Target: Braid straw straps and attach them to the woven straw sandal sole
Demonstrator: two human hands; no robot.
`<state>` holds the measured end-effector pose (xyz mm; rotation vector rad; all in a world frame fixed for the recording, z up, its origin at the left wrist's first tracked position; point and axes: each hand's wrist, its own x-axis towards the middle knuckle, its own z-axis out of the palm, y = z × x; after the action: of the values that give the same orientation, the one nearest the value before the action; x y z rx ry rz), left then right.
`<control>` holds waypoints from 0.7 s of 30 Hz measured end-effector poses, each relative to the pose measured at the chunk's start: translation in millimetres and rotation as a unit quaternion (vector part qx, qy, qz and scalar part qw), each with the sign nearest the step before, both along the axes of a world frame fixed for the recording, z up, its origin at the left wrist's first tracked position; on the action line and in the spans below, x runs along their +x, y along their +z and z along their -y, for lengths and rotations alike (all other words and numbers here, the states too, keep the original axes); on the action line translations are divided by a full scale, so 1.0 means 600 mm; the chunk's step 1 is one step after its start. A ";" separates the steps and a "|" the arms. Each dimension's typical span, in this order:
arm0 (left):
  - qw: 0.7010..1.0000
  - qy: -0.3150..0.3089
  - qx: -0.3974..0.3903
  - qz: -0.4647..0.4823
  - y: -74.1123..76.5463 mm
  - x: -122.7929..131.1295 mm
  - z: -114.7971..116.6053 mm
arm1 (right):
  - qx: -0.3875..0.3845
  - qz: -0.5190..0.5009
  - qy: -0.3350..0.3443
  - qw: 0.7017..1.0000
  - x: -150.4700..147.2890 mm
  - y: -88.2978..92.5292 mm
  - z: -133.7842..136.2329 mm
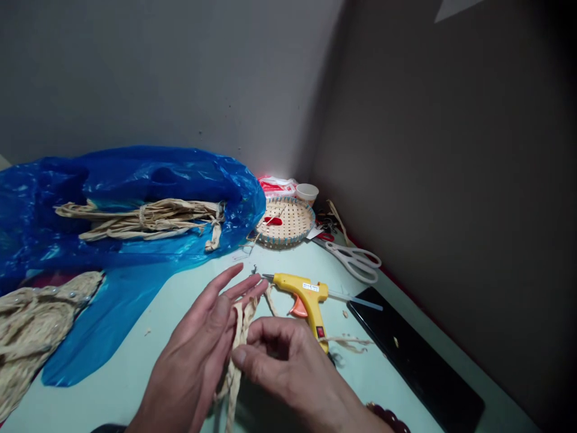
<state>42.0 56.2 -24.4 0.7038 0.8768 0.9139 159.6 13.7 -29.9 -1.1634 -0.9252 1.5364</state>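
My left hand (198,337) is held palm inward with its fingers stretched out. A pale braid of dried plant fibre (241,328) lies against its palm and fingers. With thumb and fingertips, my right hand (288,355) pinches this braid from the right side. Loose ends of the braid hang below, and part of it is hidden behind my hands. Just beyond my right hand, a yellow glue gun (300,282) with an orange trigger lies on the table. A clear glue stick (356,299) sticks out of its back.
A blue plastic bag (180,165) bears a bundle of dried fibre strands (144,219). Woven fibre work (40,325) lies at left. Farther back are a round woven basket (288,219), a white cup (307,192) and white-handled scissors (354,260). A black flat object (419,361) lies at right, near the wall.
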 end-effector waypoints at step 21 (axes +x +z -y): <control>0.959 -0.167 0.068 -0.220 -0.001 -0.027 -0.016 | 0.113 0.216 -0.068 0.967 0.052 0.015 -0.008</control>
<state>25.6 65.5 -25.2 1.1656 1.0498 0.5227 191.0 18.7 -20.8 -1.3893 -1.2430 1.0509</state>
